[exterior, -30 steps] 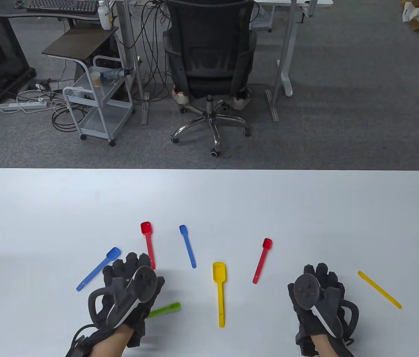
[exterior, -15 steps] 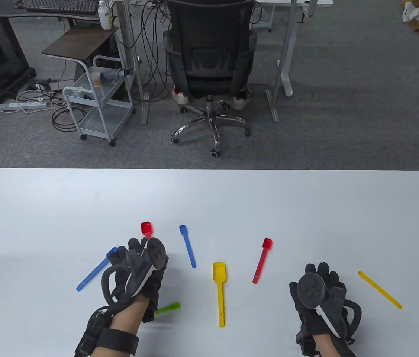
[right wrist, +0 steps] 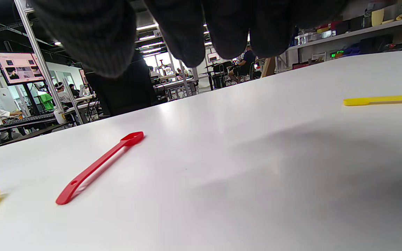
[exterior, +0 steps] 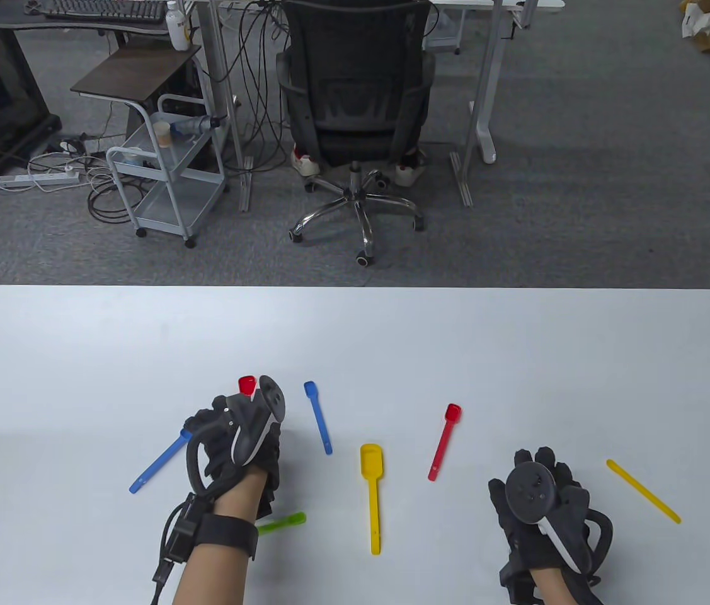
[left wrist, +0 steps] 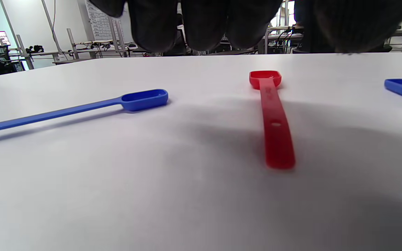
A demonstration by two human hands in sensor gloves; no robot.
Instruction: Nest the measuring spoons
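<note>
Several plastic measuring spoons lie apart on the white table [exterior: 355, 334]. My left hand [exterior: 229, 428] hovers over the handle of a large red spoon [exterior: 247, 384], empty; in the left wrist view this red spoon [left wrist: 272, 118] lies free under my fingers [left wrist: 201, 24]. A long blue spoon [exterior: 156, 463] lies to its left, also in the left wrist view [left wrist: 82, 108]. A small blue spoon [exterior: 318, 416], a big yellow spoon [exterior: 372, 491], a small red spoon [exterior: 444, 441], a thin yellow spoon [exterior: 642, 491] and a green spoon [exterior: 282, 523] lie around. My right hand [exterior: 540, 485] rests low, empty.
The table's far edge runs across the middle of the table view. Beyond it stand an office chair [exterior: 355, 113], a small metal cart [exterior: 166, 170] and desk legs on the carpet. The small red spoon [right wrist: 98, 165] lies left of my right hand.
My left hand has moved forward, away from the green spoon, and now covers the large red spoon's handle. My right hand has barely moved.
</note>
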